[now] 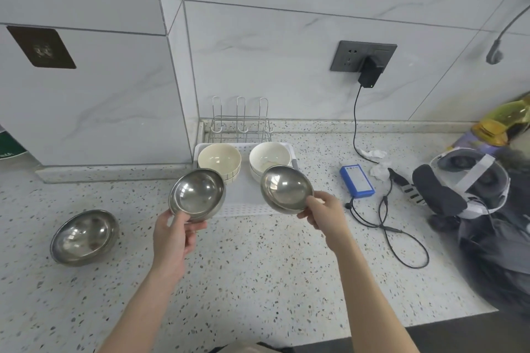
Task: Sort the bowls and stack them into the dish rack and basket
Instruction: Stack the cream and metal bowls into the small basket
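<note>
Steel bowls [198,192] [286,189] held above basket [243,209]; ceramic bowls [219,160] inside.

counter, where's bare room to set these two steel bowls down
Bare counter lies in front of the white tray, between the loose steel bowl at left and the black cable at right. The tray's near half is also free. Crowded: the tray's back with ceramic bowls, and the right side around the headset.

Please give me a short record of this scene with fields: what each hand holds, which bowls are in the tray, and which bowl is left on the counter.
left hand: holds steel bowl
right hand: holds second steel bowl
white tray: cream bowls, white bowls
counter: third steel bowl, left side
wire rack: behind tray
</note>
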